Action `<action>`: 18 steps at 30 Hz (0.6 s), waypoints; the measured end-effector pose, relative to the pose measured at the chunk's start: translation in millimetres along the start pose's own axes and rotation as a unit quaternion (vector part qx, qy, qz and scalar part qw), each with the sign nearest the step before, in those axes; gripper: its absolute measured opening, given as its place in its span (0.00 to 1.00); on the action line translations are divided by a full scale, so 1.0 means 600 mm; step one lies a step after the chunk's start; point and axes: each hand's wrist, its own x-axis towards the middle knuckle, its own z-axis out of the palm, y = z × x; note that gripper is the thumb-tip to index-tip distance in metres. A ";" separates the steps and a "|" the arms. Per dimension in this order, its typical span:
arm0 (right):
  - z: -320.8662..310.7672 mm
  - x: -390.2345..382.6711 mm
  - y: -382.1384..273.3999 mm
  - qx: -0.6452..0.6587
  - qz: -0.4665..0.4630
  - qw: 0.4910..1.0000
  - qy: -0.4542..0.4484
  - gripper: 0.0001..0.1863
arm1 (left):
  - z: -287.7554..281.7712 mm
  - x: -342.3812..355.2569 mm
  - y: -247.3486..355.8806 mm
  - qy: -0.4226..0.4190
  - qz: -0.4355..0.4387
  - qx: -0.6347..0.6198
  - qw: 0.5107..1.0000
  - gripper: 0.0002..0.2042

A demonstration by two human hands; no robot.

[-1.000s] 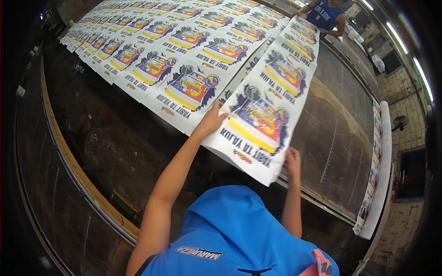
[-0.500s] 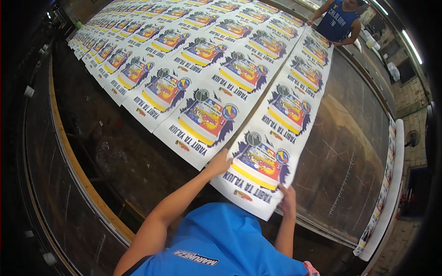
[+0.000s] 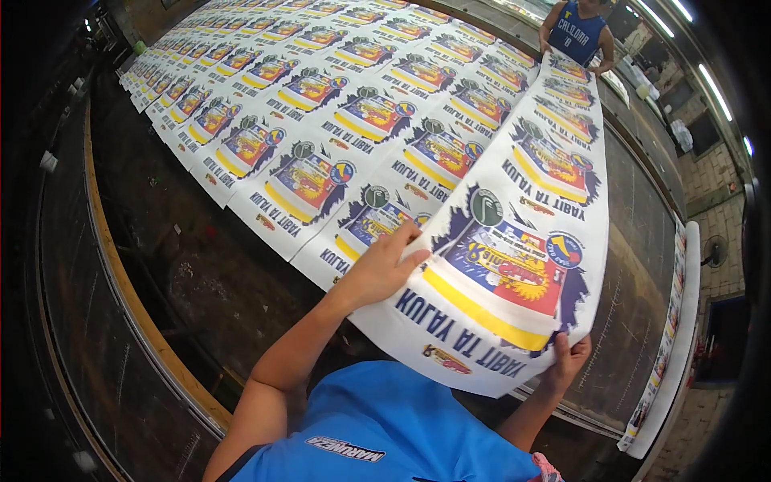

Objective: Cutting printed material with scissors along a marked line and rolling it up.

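Note:
A long white printed strip (image 3: 490,289), with repeated blue, red and yellow designs, stretches from my body to the far side of the table. My left hand (image 3: 384,267) pinches its left edge near the close end. On the opposite edge, my right hand (image 3: 569,360) grips the near right corner, thumb on top. The near end is raised and bows downward between my hands. Beneath and to the left lie many matching printed sheets (image 3: 309,181), overlapping in rows. A person (image 3: 577,34) in a blue sleeveless top holds the strip's far end with both hands.
A dark, scratched tabletop (image 3: 634,265) extends to the right of the strip. Along its right side lies a white roll of printed material (image 3: 671,345). To my left runs a yellowish rail (image 3: 120,249) beside a dark gap. A fan (image 3: 715,251) stands by the brick wall.
Both my hands have lifted the strip's near end and shifted it right, so it now hangs above the neighbouring sheets. The far person has moved the other end slightly right too.

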 end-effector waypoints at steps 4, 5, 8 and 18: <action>0.121 -0.057 0.052 0.000 0.150 0.988 -0.030 0.15 | -0.091 -0.019 -0.088 0.058 -0.031 -0.091 0.994 0.19; 0.157 -0.071 0.082 -0.005 0.186 0.982 -0.033 0.14 | -0.117 -0.019 -0.123 0.077 -0.029 -0.050 0.995 0.22; 0.250 -0.112 0.202 -0.006 0.259 0.965 -0.030 0.14 | -0.159 -0.019 -0.294 0.083 -0.099 0.015 0.992 0.21; 0.362 -0.152 0.496 -0.289 0.200 0.936 0.013 0.14 | -0.167 0.003 -0.581 0.111 -0.077 0.303 0.944 0.23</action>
